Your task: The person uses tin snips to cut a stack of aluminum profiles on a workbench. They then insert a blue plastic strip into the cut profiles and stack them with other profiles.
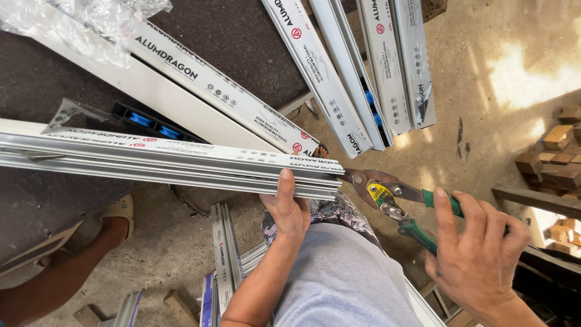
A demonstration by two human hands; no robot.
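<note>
Aluminium profile (169, 160): silver-grey metal, white film with small red marks and black lettering. Snips (393, 200): green handles, yellow latch, brownish blades. Shirt (345, 278): pale grey. Rollers (151, 124): blue in black housing. Floor (484, 121): tan concrete. Wood blocks (557, 151): light brown.

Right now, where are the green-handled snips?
In the head view, the green-handled snips are on the right, held in the right hand, their blades at the end of the aluminium profile that the left hand grips.
</note>
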